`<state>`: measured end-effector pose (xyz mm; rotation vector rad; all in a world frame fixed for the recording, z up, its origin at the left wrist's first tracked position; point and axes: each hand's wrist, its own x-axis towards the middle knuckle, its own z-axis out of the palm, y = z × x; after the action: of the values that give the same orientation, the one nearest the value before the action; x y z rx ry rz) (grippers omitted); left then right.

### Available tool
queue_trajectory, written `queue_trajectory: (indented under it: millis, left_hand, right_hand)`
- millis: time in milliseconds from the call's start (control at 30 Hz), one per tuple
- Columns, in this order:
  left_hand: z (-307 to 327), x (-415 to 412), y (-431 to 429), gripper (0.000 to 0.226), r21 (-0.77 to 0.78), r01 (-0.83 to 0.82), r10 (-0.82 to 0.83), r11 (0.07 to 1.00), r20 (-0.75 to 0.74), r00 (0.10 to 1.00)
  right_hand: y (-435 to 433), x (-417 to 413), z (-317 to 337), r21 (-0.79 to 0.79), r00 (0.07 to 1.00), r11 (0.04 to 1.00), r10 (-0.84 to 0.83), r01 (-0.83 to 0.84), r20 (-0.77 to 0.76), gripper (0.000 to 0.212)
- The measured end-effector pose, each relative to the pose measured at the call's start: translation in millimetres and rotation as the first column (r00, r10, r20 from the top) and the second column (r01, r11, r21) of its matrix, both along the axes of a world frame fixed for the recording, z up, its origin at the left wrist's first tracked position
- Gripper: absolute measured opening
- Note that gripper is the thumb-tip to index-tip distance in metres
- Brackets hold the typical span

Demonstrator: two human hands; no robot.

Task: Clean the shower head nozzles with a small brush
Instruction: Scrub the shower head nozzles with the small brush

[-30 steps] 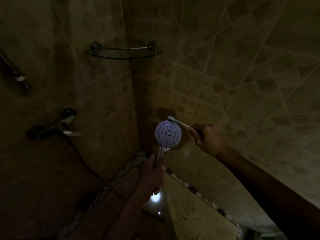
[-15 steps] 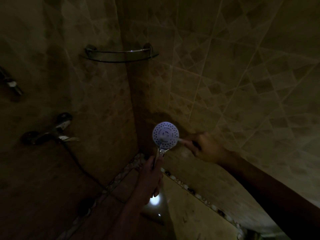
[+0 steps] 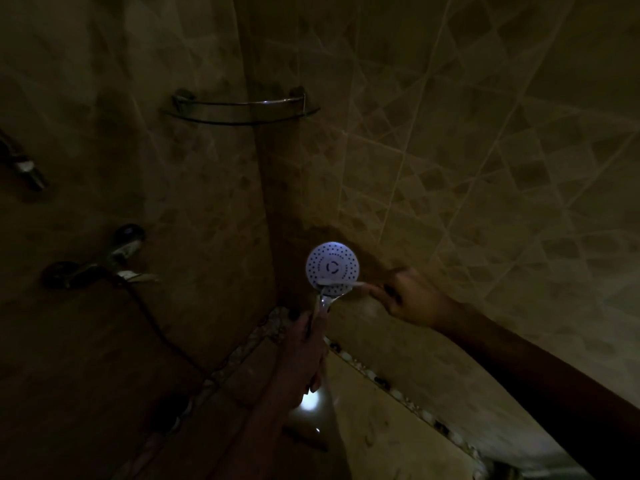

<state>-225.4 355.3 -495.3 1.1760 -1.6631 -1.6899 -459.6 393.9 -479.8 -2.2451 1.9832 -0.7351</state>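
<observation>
The round white shower head faces me in the dim shower corner, its dotted nozzle plate lit. My left hand grips its chrome handle from below. My right hand holds a small white brush by the handle. The brush lies nearly level across the lower part of the nozzle plate, with its head at the lower left of the plate. The brush's rear end is hidden in my fingers.
A glass corner shelf with a chrome rail hangs above. The mixer tap sits on the left wall, its dark hose running down toward my left hand. Tiled walls close in on both sides; a pebble strip runs below.
The brush has moved from the top edge of the shower head down across its face to the lower part. My right hand dropped with it. The shower head stayed nearly still.
</observation>
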Motion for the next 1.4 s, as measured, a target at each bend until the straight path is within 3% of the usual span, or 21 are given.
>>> queue_trajectory:
  millis: [133,200,367,433,567,667,733,800,933,1033,1100,1167,1267,1333,1400]
  left_hand:
    - [-0.4,0.1,-1.2,0.03,0.028,-0.003,0.002,1.0,0.006,1.0]
    - [-0.9,1.9,0.0,0.029,0.075,-0.007,0.009,0.997,-0.016,1.0]
    - [2.2,6.2,0.2,0.024,0.096,-0.004,0.004,0.995,0.002,1.0]
    - [-0.1,7.1,-1.4,0.031,0.145,0.006,-0.005,0.989,-0.009,1.0]
    - [-0.3,7.8,-0.2,0.037,0.178,-0.003,0.008,0.984,-0.024,1.0]
    - [2.0,8.8,1.9,0.032,0.172,-0.001,0.01,0.985,-0.048,0.999]
    - [3.4,9.7,2.7,0.033,0.209,0.009,0.007,0.978,-0.074,0.997]
    - [5.6,9.4,3.8,0.038,0.219,0.013,0.005,0.976,-0.082,0.997]
    - [7.0,10.1,4.7,0.039,0.229,0.008,0.013,0.973,-0.088,0.996]
    - [6.8,11.9,5.1,0.037,0.215,0.023,-0.005,0.976,-0.085,0.996]
    - [6.7,13.4,4.6,0.035,0.188,0.027,-0.015,0.982,-0.064,0.998]
    - [5.1,13.1,4.3,0.039,0.218,0.028,-0.012,0.976,-0.071,0.997]
    - [3.0,13.6,3.8,0.043,0.241,0.015,-0.002,0.97,-0.051,0.999]
    - [2.8,15.5,4.0,0.039,0.248,0.009,0.003,0.969,-0.049,0.999]
    - [3.1,17.7,4.6,0.036,0.253,0.012,0.002,0.967,-0.054,0.999]
  right_hand:
    - [-10.9,-6.5,4.1,-0.141,0.982,0.972,-0.181,0.186,0.047,0.032]
    - [-11.3,-5.8,10.7,-0.185,0.969,0.951,-0.24,0.247,0.06,0.035]
    - [2.4,-1.3,-1.8,0.063,0.999,0.997,0.046,-0.047,0.017,0.044]
    - [0.7,-5.3,-4.3,0.037,1.0,0.999,-0.013,0.013,0.001,0.047]
    - [-6.2,-9.6,10.9,-0.131,0.973,0.965,-0.217,0.227,0.084,0.029]
    - [3.7,-2.5,15.4,-0.01,0.988,0.998,-0.065,0.067,0.14,0.024]
    - [10.4,3.3,9.5,0.085,0.996,0.995,0.051,-0.057,0.078,0.034]
    - [9.1,0.0,6.0,0.04,1.0,0.999,0.007,-0.008,0.023,0.047]
    - [0.4,-6.5,20.0,-0.144,0.985,0.975,-0.166,0.172,0.054,0.045]
    - [8.4,1.8,24.4,-0.055,0.998,0.998,0.003,0.001,0.069,0.027]
    - [13.1,6.9,15.6,0.047,0.996,0.995,0.088,-0.088,0.006,0.035]
    - [9.0,1.6,12.3,-0.007,1.0,1.0,0.0,0.0,0.006,0.044]
    - [3.9,-7.7,20.1,-0.127,0.981,0.975,-0.175,0.184,0.082,0.034]
    - [9.9,-5.8,22.7,-0.141,0.989,0.984,-0.089,0.105,0.12,0.028]
    - [18.0,0.5,15.4,0.002,0.997,0.999,0.043,-0.043,0.069,0.03]
